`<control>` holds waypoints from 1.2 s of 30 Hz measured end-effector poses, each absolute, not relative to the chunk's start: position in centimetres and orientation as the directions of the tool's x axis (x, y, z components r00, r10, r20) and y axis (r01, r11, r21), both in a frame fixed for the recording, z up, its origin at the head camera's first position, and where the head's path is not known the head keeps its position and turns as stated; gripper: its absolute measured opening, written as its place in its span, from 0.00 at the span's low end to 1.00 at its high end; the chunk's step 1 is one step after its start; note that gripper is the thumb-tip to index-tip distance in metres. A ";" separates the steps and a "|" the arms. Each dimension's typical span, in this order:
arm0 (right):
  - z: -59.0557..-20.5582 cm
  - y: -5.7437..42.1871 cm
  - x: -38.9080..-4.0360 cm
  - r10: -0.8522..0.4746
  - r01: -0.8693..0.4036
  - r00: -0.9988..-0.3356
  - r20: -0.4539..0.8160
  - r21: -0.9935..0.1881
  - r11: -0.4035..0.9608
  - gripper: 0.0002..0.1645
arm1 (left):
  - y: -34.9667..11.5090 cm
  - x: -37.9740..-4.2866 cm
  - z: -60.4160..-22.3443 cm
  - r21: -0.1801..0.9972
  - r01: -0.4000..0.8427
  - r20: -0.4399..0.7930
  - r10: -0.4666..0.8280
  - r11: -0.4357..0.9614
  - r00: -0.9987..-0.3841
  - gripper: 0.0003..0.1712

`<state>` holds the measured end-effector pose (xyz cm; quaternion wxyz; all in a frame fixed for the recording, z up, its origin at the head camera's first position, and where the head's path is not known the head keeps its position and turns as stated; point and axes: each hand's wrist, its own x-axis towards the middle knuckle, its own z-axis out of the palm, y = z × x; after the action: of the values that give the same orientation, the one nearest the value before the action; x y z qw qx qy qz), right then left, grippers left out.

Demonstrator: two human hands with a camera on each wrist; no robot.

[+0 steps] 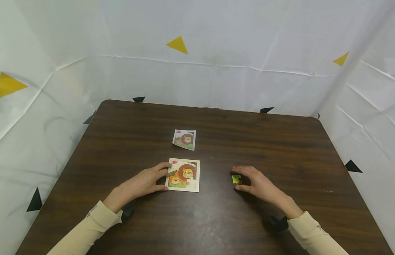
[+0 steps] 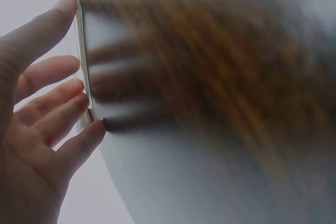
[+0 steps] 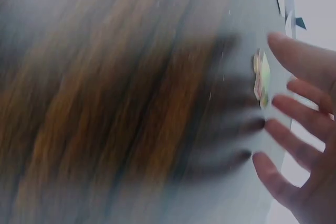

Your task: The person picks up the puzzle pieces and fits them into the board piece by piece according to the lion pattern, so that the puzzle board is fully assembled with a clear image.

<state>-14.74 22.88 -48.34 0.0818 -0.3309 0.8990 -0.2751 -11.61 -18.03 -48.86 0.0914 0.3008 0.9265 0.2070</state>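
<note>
A square wooden lion puzzle (image 1: 182, 175) lies on the dark table, its picture filling most of the frame, with bare pale wood at the lower right. My left hand (image 1: 151, 180) is at the puzzle's left side, thumb by the near corner and fingertips on the left edge. In the left wrist view, fingers (image 2: 55, 95) line up along the thin edge of the board. To the right, a small green and orange puzzle piece (image 1: 236, 179) lies between the spread thumb and fingers of my right hand (image 1: 256, 182). The right wrist view has that piece (image 3: 261, 80) lying apart from the fingertips.
Behind the puzzle lies a paper card (image 1: 184, 140) with the same lion picture, one corner curled up. White sheeting (image 1: 216, 42) with yellow and black triangles hangs around the table (image 1: 264, 141) at the back and sides.
</note>
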 end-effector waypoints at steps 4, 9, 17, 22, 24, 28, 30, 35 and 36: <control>-48.3 23.6 -15.1 -0.706 -0.604 -0.707 0.040 -0.553 0.574 0.34 | -18.0 -11.7 -48.9 0.429 0.514 -0.061 0.592 0.743 -0.804 0.22; -48.3 23.7 -15.5 -0.778 -0.689 -0.624 0.075 -0.521 0.503 0.35 | -18.0 -11.7 -48.9 0.426 0.530 -0.047 0.603 0.734 -0.797 0.22; -48.5 23.2 -15.6 -0.858 -0.840 -0.491 0.151 -0.346 0.419 0.30 | -18.0 -11.7 -49.1 0.426 0.546 -0.022 0.612 0.721 -0.790 0.21; -48.5 23.2 -15.1 -0.850 -0.842 -0.510 0.136 -0.284 0.459 0.22 | -18.0 -11.8 -49.2 0.422 0.543 -0.028 0.609 0.726 -0.793 0.22; -48.4 23.2 -14.8 -0.838 -0.823 -0.533 0.113 -0.297 0.484 0.21 | -18.1 -11.9 -49.3 0.421 0.541 -0.031 0.608 0.728 -0.793 0.22; -48.3 23.4 -14.2 -0.808 -0.768 -0.585 0.077 -0.375 0.520 0.21 | -18.1 -11.9 -49.4 0.421 0.544 -0.026 0.609 0.726 -0.792 0.22; -48.3 23.6 -13.8 -0.792 -0.746 -0.605 0.080 -0.405 0.529 0.21 | -18.1 -11.9 -49.4 0.423 0.547 -0.022 0.611 0.723 -0.791 0.22; -48.7 23.5 -12.9 -0.744 -0.723 -0.655 0.134 -0.398 0.565 0.16 | -18.0 -11.9 -49.3 0.419 0.542 -0.030 0.608 0.728 -0.793 0.21; -48.7 23.5 -12.8 -0.736 -0.723 -0.661 0.146 -0.387 0.573 0.15 | -18.0 -11.9 -49.2 0.418 0.542 -0.031 0.607 0.729 -0.794 0.21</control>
<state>-12.77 23.45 -48.71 0.0157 -0.4114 0.8866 -0.2109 -11.89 -17.97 -49.23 0.0827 0.3100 0.9262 0.1979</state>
